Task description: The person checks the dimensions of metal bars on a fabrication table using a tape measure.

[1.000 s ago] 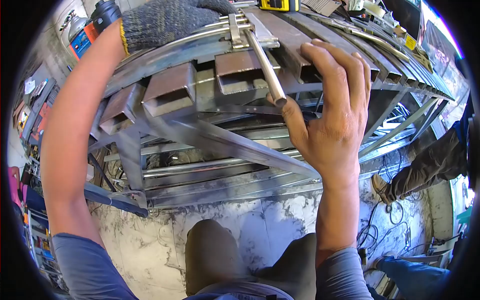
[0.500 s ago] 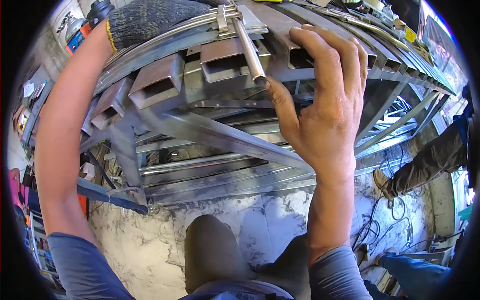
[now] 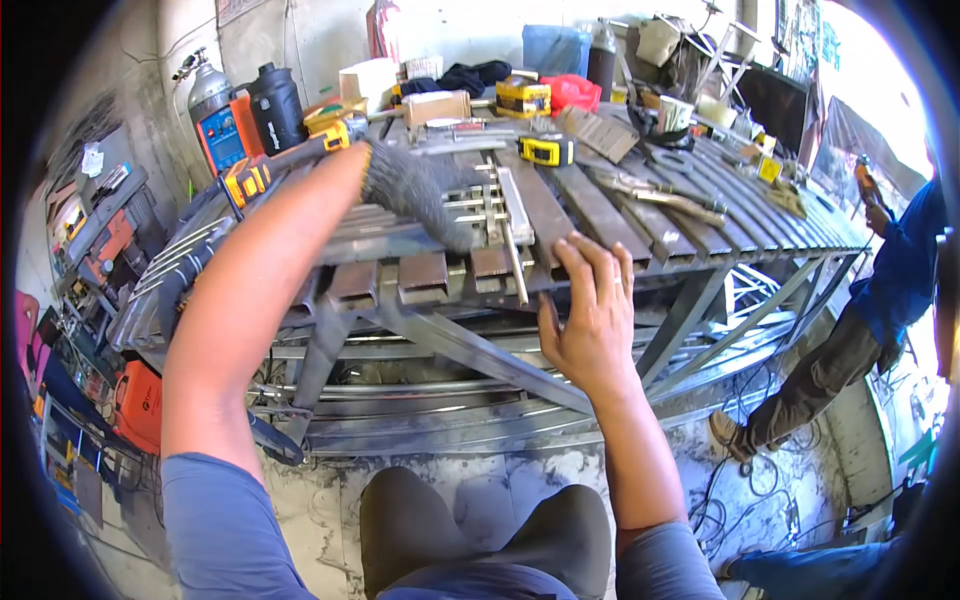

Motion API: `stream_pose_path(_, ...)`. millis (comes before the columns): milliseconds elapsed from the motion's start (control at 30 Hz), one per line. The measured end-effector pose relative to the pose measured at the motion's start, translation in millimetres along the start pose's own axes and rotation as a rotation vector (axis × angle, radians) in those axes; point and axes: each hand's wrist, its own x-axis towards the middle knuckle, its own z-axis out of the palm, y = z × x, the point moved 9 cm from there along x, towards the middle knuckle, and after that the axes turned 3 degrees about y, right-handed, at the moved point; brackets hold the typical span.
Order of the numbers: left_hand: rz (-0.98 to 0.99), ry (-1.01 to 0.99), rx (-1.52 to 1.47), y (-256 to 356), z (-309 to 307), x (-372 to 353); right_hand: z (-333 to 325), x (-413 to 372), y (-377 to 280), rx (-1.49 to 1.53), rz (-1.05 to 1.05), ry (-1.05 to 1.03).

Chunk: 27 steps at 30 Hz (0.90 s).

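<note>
My left hand, in a dark knitted glove, reaches over the metal table from the left. It is smeared by motion, its fingertips right at a small assembly of thin metal rods and crosspieces. I cannot tell whether it grips the assembly. One longer metal rod points from there toward me, past the table's front edge. My bare right hand is open just right of that rod. Its fingers lie over the end of a rectangular steel tube, with the thumb apart below.
The slatted steel table carries a yellow tape measure, a yellow-black power tool and a cardboard piece. Steel lengths lie on its lower rack. A person in blue stands at right. Cables trail over the floor.
The view has tilted up and back, bringing the whole tabletop in. My left hand shows more fully at the rod assembly. My right thumb is now apart from the long rod's end.
</note>
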Motion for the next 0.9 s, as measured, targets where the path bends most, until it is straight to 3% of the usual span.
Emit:
stream_pose_path(33,0.04,-0.044,0.063,8,1,-1,-4,5,1,0.005,-0.012,-0.04)
stream_pose_path(133,-0.126,-0.15,0.35,10,0,-3,-22,46,10,0.067,-0.013,-0.258)
stream_pose_path(200,-0.114,-0.18,0.343,17,-4,-2,-11,93,32,0.042,0.074,-0.415)
stream_pose_path(300,-0.159,-0.227,0.351,28,-5,1,31,171,79,-0.273,-0.082,-0.261)
stream_pose_path(367,-0.196,-0.246,0.32,28,-4,7,75,203,117,-0.363,0.05,-0.55)
stream_pose_path(400,-0.268,-0.306,0.194,36,-5,-1,95,207,131,-0.365,0.042,-0.632)
stream_pose_path(500,-0.15,-0.006,0.203,36,-3,0,151,185,163,-0.248,0.074,-0.502)
stream_pose_path(533,-0.145,0.015,0.207,33,0,4,168,168,168,-0.295,0.103,-0.628)
stream_pose_path(667,-0.028,0.135,0.208,43,-4,-4,175,167,182,-0.192,0.113,-0.704)
stream_pose_path(800,0.033,0.15,0.205,47,-14,-1,172,165,180,-0.186,0.092,-0.669)
stream_pose_path(900,0.002,0.04,0.152,32,-27,5,166,163,180,-0.205,0.101,-0.664)
